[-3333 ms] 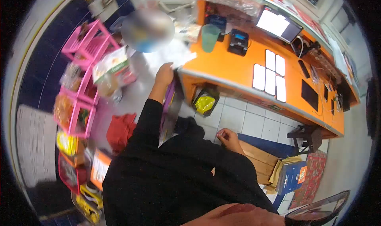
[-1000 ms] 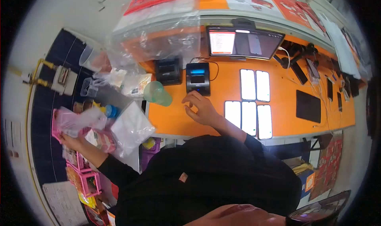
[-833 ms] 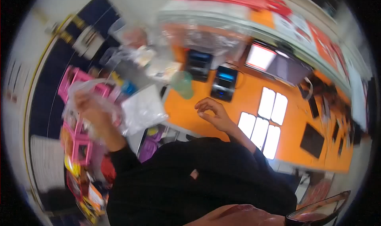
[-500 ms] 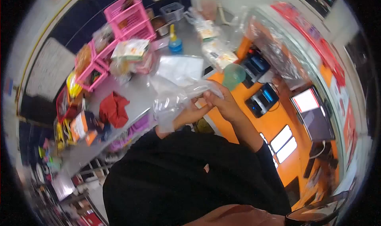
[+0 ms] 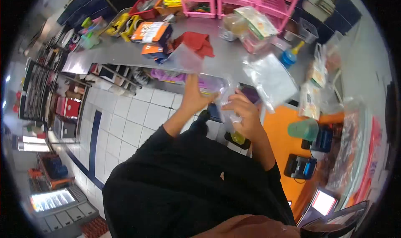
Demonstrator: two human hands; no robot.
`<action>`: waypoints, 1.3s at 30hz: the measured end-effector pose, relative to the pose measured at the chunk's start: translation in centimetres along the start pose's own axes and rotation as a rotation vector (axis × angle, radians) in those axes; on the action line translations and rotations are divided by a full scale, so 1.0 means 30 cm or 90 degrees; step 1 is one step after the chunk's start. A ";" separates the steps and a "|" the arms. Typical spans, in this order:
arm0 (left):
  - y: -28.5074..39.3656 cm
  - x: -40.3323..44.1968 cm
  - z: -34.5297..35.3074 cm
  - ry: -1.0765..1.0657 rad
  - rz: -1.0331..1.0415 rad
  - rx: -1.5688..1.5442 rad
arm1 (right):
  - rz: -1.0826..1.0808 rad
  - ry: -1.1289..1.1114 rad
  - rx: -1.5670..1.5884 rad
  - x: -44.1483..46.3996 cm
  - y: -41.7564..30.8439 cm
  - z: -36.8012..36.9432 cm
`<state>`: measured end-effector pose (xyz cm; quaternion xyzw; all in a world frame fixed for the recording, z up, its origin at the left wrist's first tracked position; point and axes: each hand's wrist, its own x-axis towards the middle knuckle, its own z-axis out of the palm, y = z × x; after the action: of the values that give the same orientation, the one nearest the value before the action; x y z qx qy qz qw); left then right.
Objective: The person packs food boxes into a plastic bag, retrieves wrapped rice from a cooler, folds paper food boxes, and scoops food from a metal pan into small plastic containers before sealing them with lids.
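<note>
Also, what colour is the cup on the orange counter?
The cup is translucent green; the head view shows it.

A thin, clear plastic bag (image 5: pixel 226 99), see-through and wrinkled, held up in the air between two hands.
The bag is colourless and limp, with pale streaks of glare along its folds. Its narrow, crumpled part hangs roughly upright at the fingers of the right hand (image 5: pixel 245 114), bunched there and trailing below them. A smoother, hazy stretch of film rises over the fingertips of the left hand (image 5: pixel 194 95), overlapping in view the front edge of the metal counter (image 5: pixel 227 66). Blur and transparency hide how the two parts join; whether its mouth is spread cannot be told.
</note>
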<state>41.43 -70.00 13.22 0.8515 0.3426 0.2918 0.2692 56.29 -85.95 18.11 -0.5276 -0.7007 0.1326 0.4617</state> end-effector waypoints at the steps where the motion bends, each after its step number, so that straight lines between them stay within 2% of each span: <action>1: 0.034 -0.019 -0.030 0.112 0.067 0.100 | -0.004 -0.014 -0.031 0.034 -0.010 0.030; 2: 0.051 -0.038 -0.056 0.220 0.134 0.199 | -0.004 -0.044 -0.044 0.063 -0.026 0.049; 3: 0.041 -0.048 -0.077 0.312 0.202 0.203 | -0.002 -0.075 -0.061 0.095 -0.044 0.064; 6: -0.063 -0.078 -0.074 0.375 0.377 0.130 | -0.057 -0.104 -0.072 0.186 -0.069 0.143; 7: -0.076 -0.069 -0.120 0.255 0.359 0.092 | -0.069 -0.118 -0.089 0.215 -0.079 0.166; 10: -0.184 -0.006 -0.159 -0.139 -0.019 -0.077 | -0.105 -0.172 -0.130 0.324 -0.101 0.234; 11: -0.269 0.013 -0.137 -0.050 0.040 -0.033 | -0.117 -0.193 -0.141 0.361 -0.104 0.261; 14: -0.452 0.072 -0.198 -0.265 -0.135 -0.376 | -0.086 -0.143 -0.174 0.442 -0.066 0.323; 15: -0.561 0.078 -0.196 -0.305 -0.092 -0.394 | -0.034 -0.097 -0.192 0.463 -0.053 0.323; 17: -0.635 0.121 -0.295 -0.327 -0.142 -0.456 | 0.071 -0.004 -0.224 0.486 -0.021 0.309; 18: -0.674 0.138 -0.340 -0.339 -0.167 -0.485 | 0.099 0.030 -0.174 0.491 -0.008 0.309; 19: -0.728 0.150 -0.370 -0.414 -0.296 -0.618 | 0.126 0.065 -0.123 0.493 0.007 0.315; 20: -0.763 0.161 -0.380 -0.408 -0.286 -0.641 | 0.153 0.101 -0.071 0.494 0.022 0.324; 23: -0.790 0.186 -0.421 -0.413 -0.283 -0.731 | 0.155 0.109 -0.153 0.499 0.073 0.366; 25: -0.811 0.180 -0.429 -0.444 -0.311 -0.824 | 0.215 0.141 -0.370 0.528 0.052 0.400; 27: -0.820 0.180 -0.442 -0.404 -0.365 -0.888 | 0.295 0.157 -0.634 0.542 0.045 0.455; 28: -0.822 0.182 -0.448 -0.382 -0.391 -0.919 | 0.300 0.141 -0.571 0.550 0.047 0.489; 30: -0.855 0.176 -0.402 -0.372 -0.365 -0.814 | 0.304 0.110 -0.444 0.574 0.057 0.553; 32: -0.811 0.138 -0.367 -0.330 -0.350 -0.691 | 0.458 0.064 -0.048 0.585 0.108 0.674; 33: -0.761 0.117 -0.375 -0.288 -0.326 -0.670 | 0.490 0.028 0.033 0.561 0.165 0.748; 37: -0.697 0.046 -0.353 -0.320 -0.236 -0.647 | 0.625 -0.024 0.439 0.577 0.186 0.876; 39: -0.682 0.035 -0.394 -0.392 -0.247 -0.715 | 0.587 -0.144 0.420 0.571 0.194 0.833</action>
<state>25.27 -53.47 8.18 0.5492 0.1933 0.1155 0.8048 39.93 -61.29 9.42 -0.5891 -0.3648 0.5873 0.4182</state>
